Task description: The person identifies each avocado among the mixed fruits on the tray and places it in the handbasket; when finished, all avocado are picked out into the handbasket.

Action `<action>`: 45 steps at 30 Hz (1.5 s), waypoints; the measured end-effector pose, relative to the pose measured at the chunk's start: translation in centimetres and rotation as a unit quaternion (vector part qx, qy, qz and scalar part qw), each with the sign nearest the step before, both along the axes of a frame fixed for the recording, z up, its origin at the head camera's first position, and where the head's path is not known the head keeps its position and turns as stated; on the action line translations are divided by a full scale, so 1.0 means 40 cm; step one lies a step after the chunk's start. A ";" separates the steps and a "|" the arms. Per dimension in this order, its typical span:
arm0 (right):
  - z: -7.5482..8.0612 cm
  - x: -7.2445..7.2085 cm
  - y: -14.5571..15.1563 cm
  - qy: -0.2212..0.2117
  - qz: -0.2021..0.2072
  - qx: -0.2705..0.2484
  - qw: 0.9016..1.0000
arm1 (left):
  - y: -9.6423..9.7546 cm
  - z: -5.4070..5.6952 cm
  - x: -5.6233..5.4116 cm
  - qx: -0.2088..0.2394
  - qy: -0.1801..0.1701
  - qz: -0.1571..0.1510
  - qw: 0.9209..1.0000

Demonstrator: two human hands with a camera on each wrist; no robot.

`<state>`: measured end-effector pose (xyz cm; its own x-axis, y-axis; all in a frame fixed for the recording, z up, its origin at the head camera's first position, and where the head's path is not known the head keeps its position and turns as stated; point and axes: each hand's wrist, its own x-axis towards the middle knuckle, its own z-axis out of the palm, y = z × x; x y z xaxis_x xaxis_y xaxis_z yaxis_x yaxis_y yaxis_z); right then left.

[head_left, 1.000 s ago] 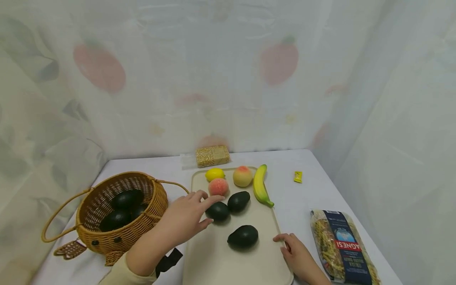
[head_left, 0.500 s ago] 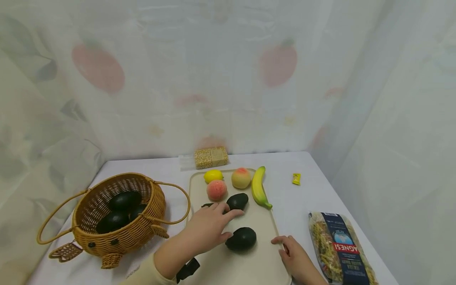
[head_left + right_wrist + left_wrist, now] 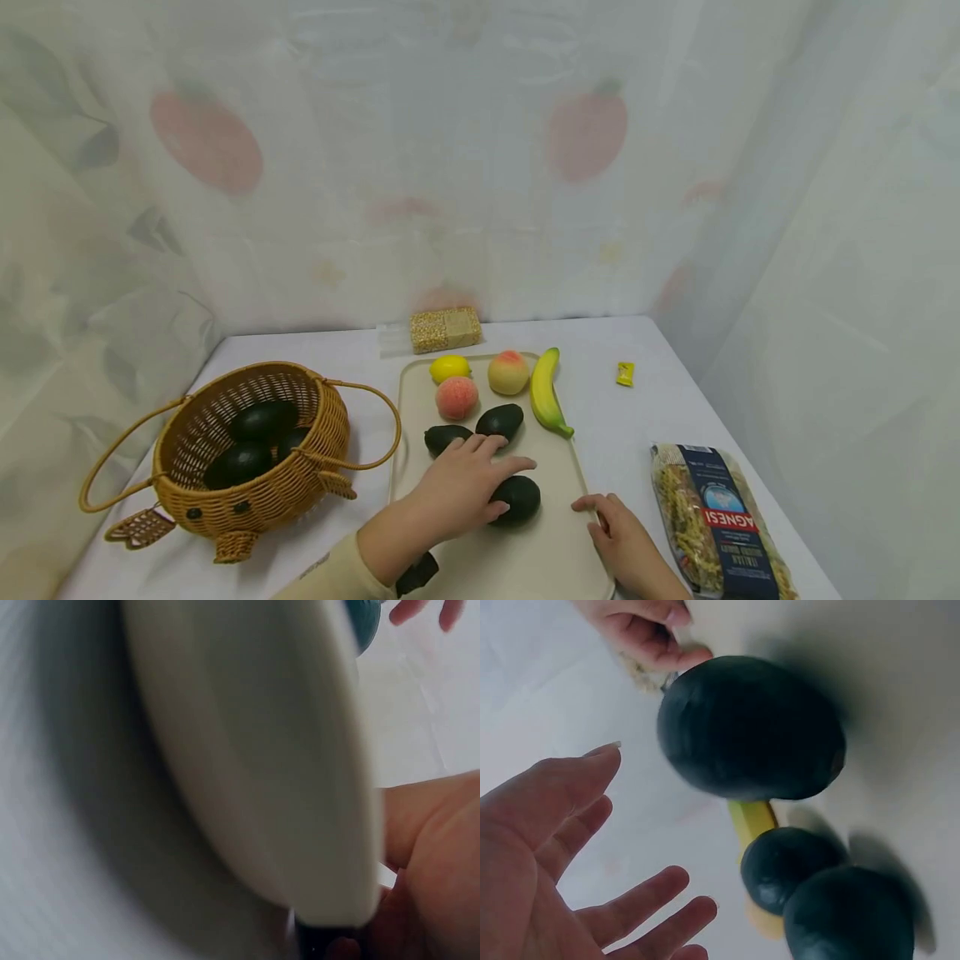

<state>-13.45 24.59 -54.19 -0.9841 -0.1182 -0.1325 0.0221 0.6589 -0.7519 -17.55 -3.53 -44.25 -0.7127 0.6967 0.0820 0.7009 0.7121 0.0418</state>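
My left hand (image 3: 467, 485) hovers over the tray (image 3: 532, 568) with fingers spread, right at a dark green avocado (image 3: 522, 500) near the tray's middle. In the left wrist view a gap shows between the thumb and this avocado (image 3: 750, 727). Two more avocados (image 3: 447, 437) (image 3: 501, 422) lie just beyond the fingertips. My right hand (image 3: 632, 546) holds the tray's right rim, index finger and thumb at the edge. The right wrist view shows the rim (image 3: 330, 757) close up, hiding part of that hand.
A wicker basket (image 3: 303, 492) with several avocados (image 3: 262, 422) stands left. At the tray's far end lie a lemon (image 3: 450, 368), two peaches (image 3: 457, 397) (image 3: 509, 372) and a banana (image 3: 547, 396). A pasta bag (image 3: 720, 521), yellow wrapped candy (image 3: 625, 373) and corn kernel pack (image 3: 446, 330) surround it.
My left hand has moved right and nearer, from the left avocado on the tray to the nearest one, its fingers empty. My right hand stays at the rim.
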 end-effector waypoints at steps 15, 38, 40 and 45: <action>0.003 0.001 -0.005 -0.002 -0.012 0.008 1.000 | 0.040 -0.074 0.007 -0.042 -0.012 -0.032 0.999; 0.008 0.002 -0.009 -0.011 -0.028 -0.005 1.000 | -0.015 -0.105 0.014 -0.016 -0.051 -0.006 0.999; 0.007 0.001 -0.009 -0.011 -0.029 -0.005 1.000 | -0.033 -0.100 0.013 -0.007 -0.055 -0.002 0.998; 0.005 0.003 -0.009 -0.010 -0.024 -0.007 1.000 | -0.080 -0.075 0.016 0.015 -0.058 0.018 0.998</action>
<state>-13.32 24.25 -54.00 -0.9858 -0.0739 -0.1508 0.0680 0.6457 -0.7606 -16.92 -6.75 -47.27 -0.7425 0.6696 0.0192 0.6649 0.7332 0.1430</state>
